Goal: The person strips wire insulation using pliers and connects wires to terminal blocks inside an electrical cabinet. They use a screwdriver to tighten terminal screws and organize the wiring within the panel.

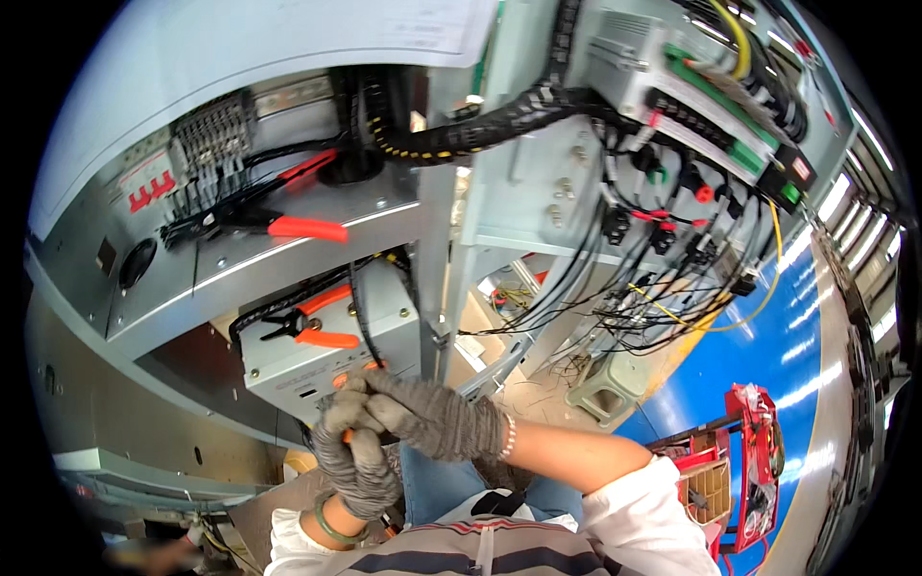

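Grip: left hand (357,461) in grey knit glove, fingers curled tight round a small orange-handled tool (347,435), mostly hidden; right hand (432,418), same glove, clasped over it from 3 o'clock, nearer the cabinet; tool's long axis cannot be told; grey metal box (317,360) at 12 o'clock, orange-handled pliers (309,326) lying flat on top; black cables (615,288) at 2 o'clock.

Grey knitted gloves on both hands (403,427), orange-handled pliers (312,326) on a grey metal cabinet (288,259), black cables (615,278), blue floor (768,355).
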The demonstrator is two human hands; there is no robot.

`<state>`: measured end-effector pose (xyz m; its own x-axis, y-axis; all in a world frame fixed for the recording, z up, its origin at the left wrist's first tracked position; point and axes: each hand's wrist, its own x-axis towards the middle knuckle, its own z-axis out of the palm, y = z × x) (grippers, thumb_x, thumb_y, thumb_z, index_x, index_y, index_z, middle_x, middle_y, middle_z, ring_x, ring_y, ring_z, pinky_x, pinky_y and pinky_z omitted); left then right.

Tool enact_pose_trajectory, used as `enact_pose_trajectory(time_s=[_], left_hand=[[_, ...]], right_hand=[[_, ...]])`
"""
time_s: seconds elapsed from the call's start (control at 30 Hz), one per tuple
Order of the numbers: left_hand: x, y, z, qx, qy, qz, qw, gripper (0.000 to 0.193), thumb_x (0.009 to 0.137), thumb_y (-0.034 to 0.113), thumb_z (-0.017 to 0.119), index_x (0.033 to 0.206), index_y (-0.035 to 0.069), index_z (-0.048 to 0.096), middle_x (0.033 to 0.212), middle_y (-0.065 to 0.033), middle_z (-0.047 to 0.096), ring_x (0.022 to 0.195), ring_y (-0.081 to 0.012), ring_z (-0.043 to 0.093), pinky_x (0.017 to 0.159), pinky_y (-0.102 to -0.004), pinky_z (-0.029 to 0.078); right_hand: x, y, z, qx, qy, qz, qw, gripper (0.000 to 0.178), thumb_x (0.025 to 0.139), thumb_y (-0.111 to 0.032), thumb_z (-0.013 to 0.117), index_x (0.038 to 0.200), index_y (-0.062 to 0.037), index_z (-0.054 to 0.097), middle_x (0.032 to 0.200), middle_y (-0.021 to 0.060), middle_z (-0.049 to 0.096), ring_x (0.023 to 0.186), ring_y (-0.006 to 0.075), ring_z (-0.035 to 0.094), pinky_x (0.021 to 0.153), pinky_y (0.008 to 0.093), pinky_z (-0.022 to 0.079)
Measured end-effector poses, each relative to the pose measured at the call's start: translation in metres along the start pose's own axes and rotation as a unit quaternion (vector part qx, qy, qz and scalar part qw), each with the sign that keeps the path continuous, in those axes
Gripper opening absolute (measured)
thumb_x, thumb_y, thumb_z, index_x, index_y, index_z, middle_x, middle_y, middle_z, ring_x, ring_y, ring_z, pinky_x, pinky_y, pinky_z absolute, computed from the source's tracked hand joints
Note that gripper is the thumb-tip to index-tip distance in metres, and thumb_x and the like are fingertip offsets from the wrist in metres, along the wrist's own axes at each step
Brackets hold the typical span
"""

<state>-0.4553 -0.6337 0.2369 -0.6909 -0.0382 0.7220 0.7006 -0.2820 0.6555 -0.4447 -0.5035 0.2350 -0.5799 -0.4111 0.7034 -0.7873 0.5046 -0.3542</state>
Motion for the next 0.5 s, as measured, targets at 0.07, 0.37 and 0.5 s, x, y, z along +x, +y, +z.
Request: enact_pose_trajectory(time_s=[0.07,0.37,0.5], left_hand=[[0.010,0.009,0.027,0.015,-0.062,0.079,0.995,0.007,0.081,0.007,0.049,0.086,0.002,0.051,0.070,-0.0104,0.050,0.068,-0.0238,0.050,0.087,-0.0449,0.041],[0.042,0.034,0.099,0.058,-0.275,0.152,0.948,0.039,0.077,0.017,0.066,0.113,0.005,0.055,0.102,-0.0142,0.058,0.092,-0.0338,0.054,0.087,-0.0423,0.042],[0.089,0.020,0.130,0.112,-0.226,0.186,0.950,0.043,0.076,0.014,0.067,0.116,0.005,0.054,0.105,-0.0130,0.058,0.094,-0.0309,0.056,0.084,-0.0390,0.045]], right_hand=[[-0.041,0.003,0.004,0.077,0.011,0.070,0.995,0.044,0.082,-0.012,0.051,0.124,-0.0041,0.039,0.111,0.0226,0.052,0.099,0.0371,0.056,0.082,0.0434,0.047],[-0.088,-0.061,-0.124,0.303,0.147,0.477,0.812,0.029,0.089,-0.025,0.051,0.111,-0.0051,0.053,0.085,0.0085,0.058,0.075,0.0193,0.058,0.064,0.0276,0.047],[-0.120,-0.073,-0.167,0.171,0.150,0.446,0.866,0.052,0.088,-0.051,0.049,0.111,-0.0052,0.059,0.070,-0.0006,0.053,0.056,0.0044,0.045,0.047,0.0188,0.036]])
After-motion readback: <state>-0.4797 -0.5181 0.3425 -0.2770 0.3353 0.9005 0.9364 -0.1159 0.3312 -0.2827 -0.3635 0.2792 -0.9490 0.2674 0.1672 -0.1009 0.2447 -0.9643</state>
